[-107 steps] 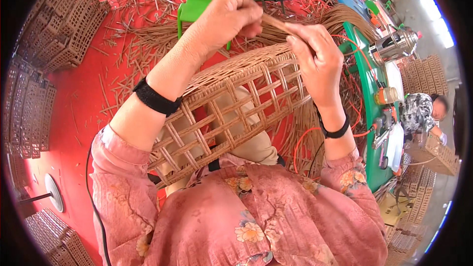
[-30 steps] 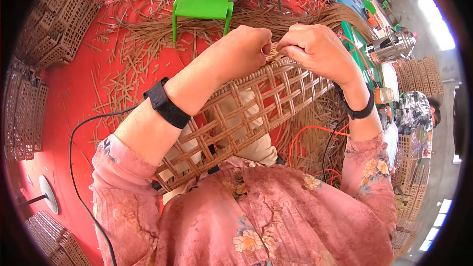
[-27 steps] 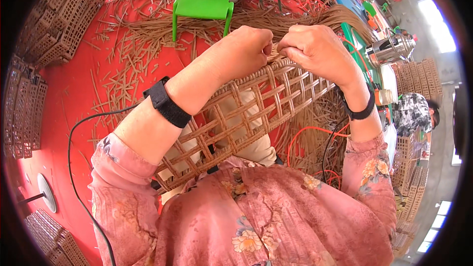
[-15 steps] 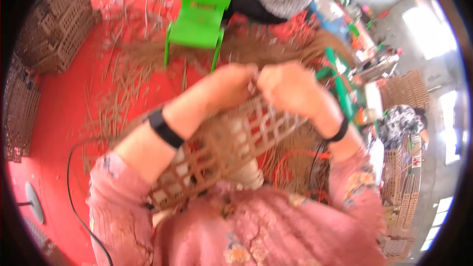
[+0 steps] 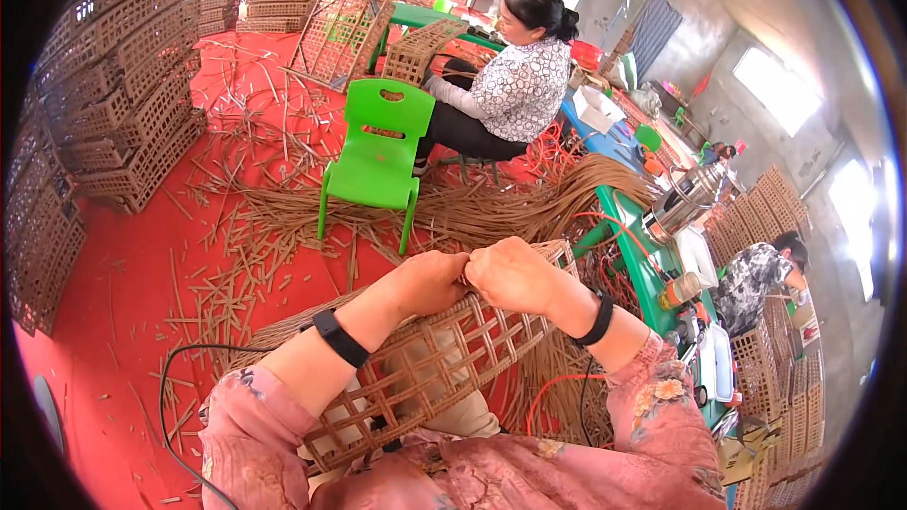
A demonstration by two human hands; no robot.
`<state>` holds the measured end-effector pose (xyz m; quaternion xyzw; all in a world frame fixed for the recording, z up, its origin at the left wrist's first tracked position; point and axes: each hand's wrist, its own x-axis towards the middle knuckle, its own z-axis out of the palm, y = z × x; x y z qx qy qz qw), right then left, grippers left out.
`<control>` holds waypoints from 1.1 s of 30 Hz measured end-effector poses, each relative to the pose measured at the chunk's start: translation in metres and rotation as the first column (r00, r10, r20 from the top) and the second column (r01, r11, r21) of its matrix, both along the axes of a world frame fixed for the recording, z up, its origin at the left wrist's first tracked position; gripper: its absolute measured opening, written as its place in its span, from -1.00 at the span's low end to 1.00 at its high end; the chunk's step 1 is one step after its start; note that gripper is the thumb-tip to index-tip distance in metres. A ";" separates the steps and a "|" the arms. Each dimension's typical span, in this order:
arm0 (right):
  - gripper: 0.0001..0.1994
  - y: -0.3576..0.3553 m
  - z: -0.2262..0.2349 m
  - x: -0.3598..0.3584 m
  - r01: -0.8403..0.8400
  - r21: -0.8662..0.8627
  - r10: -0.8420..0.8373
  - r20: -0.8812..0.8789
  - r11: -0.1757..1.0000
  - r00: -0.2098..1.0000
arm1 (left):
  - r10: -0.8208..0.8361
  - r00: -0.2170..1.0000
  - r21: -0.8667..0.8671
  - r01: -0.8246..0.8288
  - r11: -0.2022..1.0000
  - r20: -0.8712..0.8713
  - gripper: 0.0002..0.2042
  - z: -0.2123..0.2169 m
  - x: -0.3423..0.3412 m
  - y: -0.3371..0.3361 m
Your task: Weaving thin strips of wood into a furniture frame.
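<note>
Nearest, an open-lattice woven brown wicker basket (image 5: 430,368) lies tilted across the person's lap, its near end hidden under the pink floral sleeves and its far rim raised toward the middle of the scene. The left hand (image 5: 430,281) rests on that far rim, fingers curled tight around a strand at the edge. The right hand (image 5: 515,276) sits just beside it, touching it thumb to thumb, also pinched closed on the rim weave. Both wrists carry black bands.

To the left of the basket the red floor (image 5: 104,321) has open room, broken only by scattered cut brown reed strips (image 5: 236,255) and a thin black cable (image 5: 175,387) looping near the left elbow. To the right the room is tight: a green-edged surface (image 5: 635,260) crowded with a steel kettle (image 5: 685,203) runs close along the right forearm.

Beyond the hands stands a bright green plastic chair (image 5: 376,156), and farther off a seated person in a patterned top (image 5: 515,85). Stacks of woven crates (image 5: 113,85) line the far left edge.
</note>
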<state>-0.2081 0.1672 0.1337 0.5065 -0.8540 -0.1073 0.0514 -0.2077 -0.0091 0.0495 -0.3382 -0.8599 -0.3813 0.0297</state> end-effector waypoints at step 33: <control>-0.85 0.007 0.006 -0.002 0.074 -0.262 -0.001 0.267 0.962 0.964 | -0.080 0.985 0.033 0.075 0.997 0.153 -0.73 0.005 0.003 -0.009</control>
